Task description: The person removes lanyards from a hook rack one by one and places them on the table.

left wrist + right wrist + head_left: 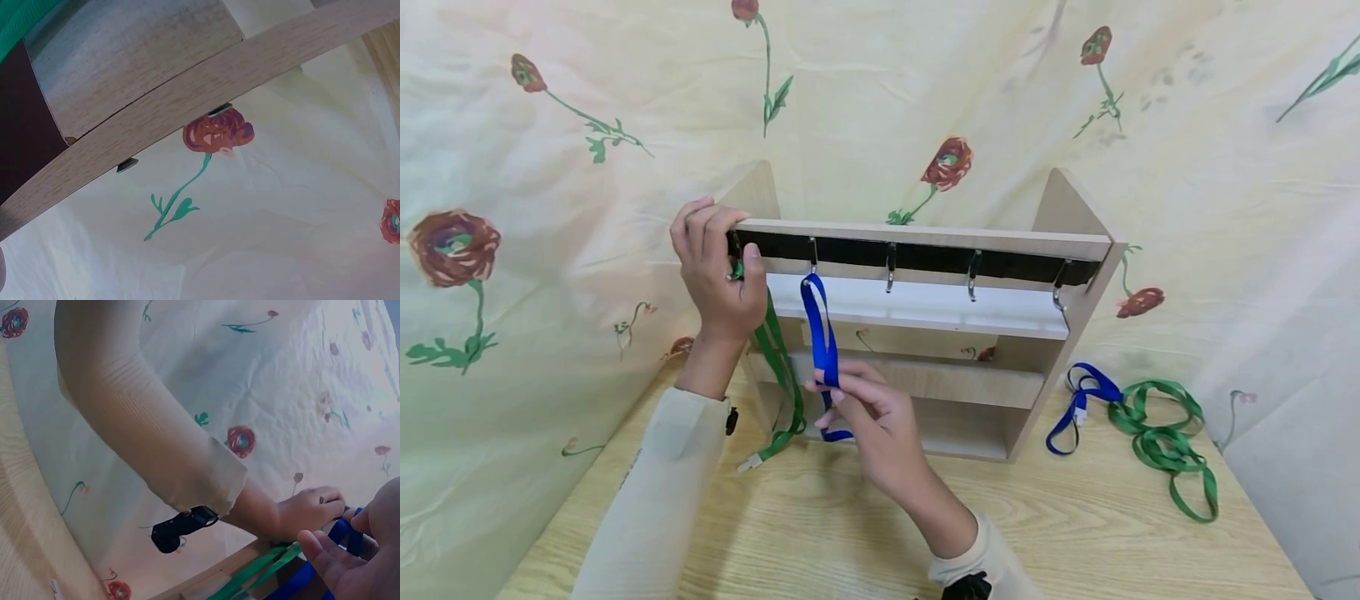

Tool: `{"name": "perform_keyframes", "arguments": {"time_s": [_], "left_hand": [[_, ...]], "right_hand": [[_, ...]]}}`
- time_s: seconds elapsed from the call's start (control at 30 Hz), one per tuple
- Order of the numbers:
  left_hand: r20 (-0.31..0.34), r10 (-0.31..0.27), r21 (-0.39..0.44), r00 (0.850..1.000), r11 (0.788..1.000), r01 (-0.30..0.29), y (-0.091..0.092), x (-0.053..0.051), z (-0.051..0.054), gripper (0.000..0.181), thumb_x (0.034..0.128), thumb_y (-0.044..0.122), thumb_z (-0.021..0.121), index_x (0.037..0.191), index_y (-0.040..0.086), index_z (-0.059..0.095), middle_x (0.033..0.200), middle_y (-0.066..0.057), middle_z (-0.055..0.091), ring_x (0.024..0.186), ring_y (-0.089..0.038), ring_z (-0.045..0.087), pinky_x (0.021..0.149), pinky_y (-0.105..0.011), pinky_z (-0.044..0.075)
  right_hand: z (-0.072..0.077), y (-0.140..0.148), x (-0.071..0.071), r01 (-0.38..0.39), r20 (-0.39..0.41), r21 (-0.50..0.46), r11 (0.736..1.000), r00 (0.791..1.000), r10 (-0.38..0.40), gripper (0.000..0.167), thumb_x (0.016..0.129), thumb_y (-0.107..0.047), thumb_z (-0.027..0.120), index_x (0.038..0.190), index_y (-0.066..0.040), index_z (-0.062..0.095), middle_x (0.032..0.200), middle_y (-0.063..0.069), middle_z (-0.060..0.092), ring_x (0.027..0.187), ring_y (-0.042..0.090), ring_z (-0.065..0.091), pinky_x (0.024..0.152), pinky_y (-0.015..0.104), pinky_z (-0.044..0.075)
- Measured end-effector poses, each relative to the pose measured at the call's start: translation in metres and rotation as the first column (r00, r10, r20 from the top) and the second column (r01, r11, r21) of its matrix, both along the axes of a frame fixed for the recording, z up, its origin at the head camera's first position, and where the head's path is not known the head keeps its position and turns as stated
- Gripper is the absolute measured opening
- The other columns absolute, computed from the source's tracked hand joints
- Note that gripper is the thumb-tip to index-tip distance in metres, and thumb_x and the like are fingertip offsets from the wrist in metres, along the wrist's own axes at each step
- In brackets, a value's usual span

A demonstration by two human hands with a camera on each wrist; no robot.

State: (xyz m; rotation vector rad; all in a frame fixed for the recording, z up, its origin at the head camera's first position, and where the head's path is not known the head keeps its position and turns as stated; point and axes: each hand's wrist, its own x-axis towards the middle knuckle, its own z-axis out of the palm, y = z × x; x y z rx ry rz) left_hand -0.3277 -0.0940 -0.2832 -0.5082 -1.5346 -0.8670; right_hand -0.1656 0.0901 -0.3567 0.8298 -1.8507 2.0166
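In the head view my left hand (722, 279) grips the top left corner of a wooden rack (925, 236), its thumb in front of the black strip. A green lanyard (782, 375) hangs below that hand, its white clip low by the rack's foot. One blue lanyard (820, 325) hangs from the second hook (812, 250), and my right hand (880, 421) pinches its lower part between thumb and fingers. The right wrist view also shows the right hand (356, 556) on the blue strap (347, 534).
Three more metal hooks line the black strip (932, 257) to the right. On the wooden table (820, 533), right of the rack, lie another blue lanyard (1097, 385) and a green lanyard bundle (1165, 446). Flowered cloth (625, 67) stands behind and at the sides.
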Motion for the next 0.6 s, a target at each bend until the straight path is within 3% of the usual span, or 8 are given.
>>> {"name": "perform_keyframes", "arguments": {"time_s": [0.2,0.37,0.5,0.6], "left_hand": [[0.007,0.003,-0.004,1.000,1.000,-0.003,-0.001,0.001,0.000,0.046,0.0920,0.035,0.044,0.115,0.002,0.066,0.115,-0.021,0.064,0.136,-0.036,0.049,0.117,-0.048,0.040],[0.000,-0.006,0.007,1.000,1.000,0.006,-0.001,0.001,0.000,0.046,0.0916,0.035,0.044,0.114,0.002,0.066,0.114,-0.021,0.064,0.135,-0.036,0.050,0.119,-0.047,0.039],[-0.002,-0.012,0.012,1.000,1.000,0.012,0.001,0.001,0.000,0.046,0.0914,0.036,0.044,0.113,0.002,0.066,0.114,-0.021,0.064,0.135,-0.036,0.050,0.112,-0.049,0.044],[0.002,-0.008,0.012,1.000,1.000,0.008,0.001,0.001,0.000,0.046,0.0915,0.036,0.044,0.113,0.002,0.066,0.114,-0.021,0.064,0.135,-0.035,0.050,0.106,-0.051,0.047]], "right_hand": [[0.005,0.003,0.013,0.002,-0.132,0.032,0.999,0.991,0.002,0.030,0.105,0.006,0.048,0.124,0.016,0.069,0.127,0.030,0.065,0.119,0.017,0.066,0.080,0.040,0.066],[0.012,0.005,0.022,0.050,-0.230,0.065,0.997,0.973,-0.034,0.029,0.101,0.012,0.050,0.120,0.015,0.071,0.122,0.028,0.068,0.102,0.023,0.071,0.081,0.038,0.066],[0.017,0.010,0.029,0.111,-0.300,0.087,0.990,0.951,-0.080,0.030,0.098,0.016,0.052,0.121,0.013,0.072,0.120,0.027,0.071,0.089,0.029,0.073,0.080,0.035,0.066],[0.020,0.015,0.034,0.134,-0.315,0.089,0.987,0.944,-0.100,0.031,0.097,0.017,0.052,0.121,0.013,0.072,0.121,0.027,0.071,0.095,0.024,0.074,0.080,0.035,0.066]]}}
